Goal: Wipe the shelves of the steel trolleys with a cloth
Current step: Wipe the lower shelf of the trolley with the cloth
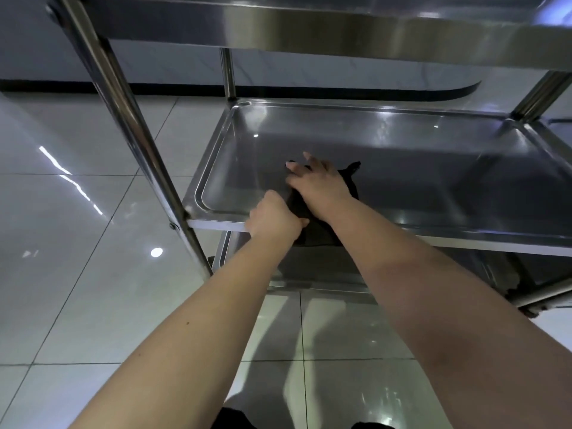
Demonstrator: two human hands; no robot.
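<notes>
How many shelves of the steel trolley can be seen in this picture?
3: the top shelf along the upper edge, the middle shelf under the cloth, and the bottom shelf below it, partly hidden.

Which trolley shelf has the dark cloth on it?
The middle shelf, the one below the top shelf: the dark cloth lies on it under the right hand.
</notes>
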